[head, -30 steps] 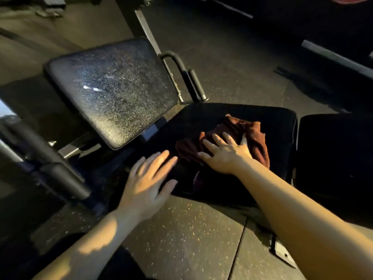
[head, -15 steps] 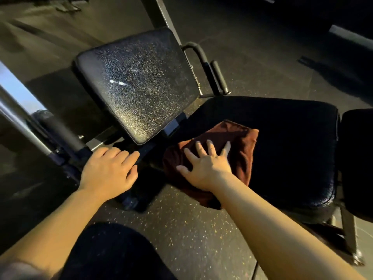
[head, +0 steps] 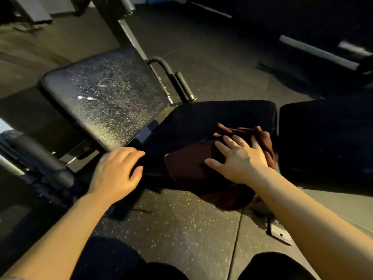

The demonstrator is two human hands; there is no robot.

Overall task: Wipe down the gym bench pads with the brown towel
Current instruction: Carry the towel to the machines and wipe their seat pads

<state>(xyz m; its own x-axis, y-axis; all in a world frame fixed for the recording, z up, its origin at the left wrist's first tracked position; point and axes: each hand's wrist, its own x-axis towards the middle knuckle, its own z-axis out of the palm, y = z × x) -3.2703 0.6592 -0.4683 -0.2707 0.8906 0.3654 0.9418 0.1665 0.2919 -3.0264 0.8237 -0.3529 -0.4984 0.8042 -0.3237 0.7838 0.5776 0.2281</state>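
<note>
On seat pad (head: 201, 118) | R hand (head: 241, 160) fingers splayed flat, pressing brown towel (head: 187, 164) | L hand (head: 115, 170) loosely curled, holding nothing

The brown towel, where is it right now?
In the head view, the towel lies right of centre on the seat pad, draped over its near edge, under the right hand.

Brown towel (head: 187, 166) lies on the seat pad (head: 212, 116).
</note>
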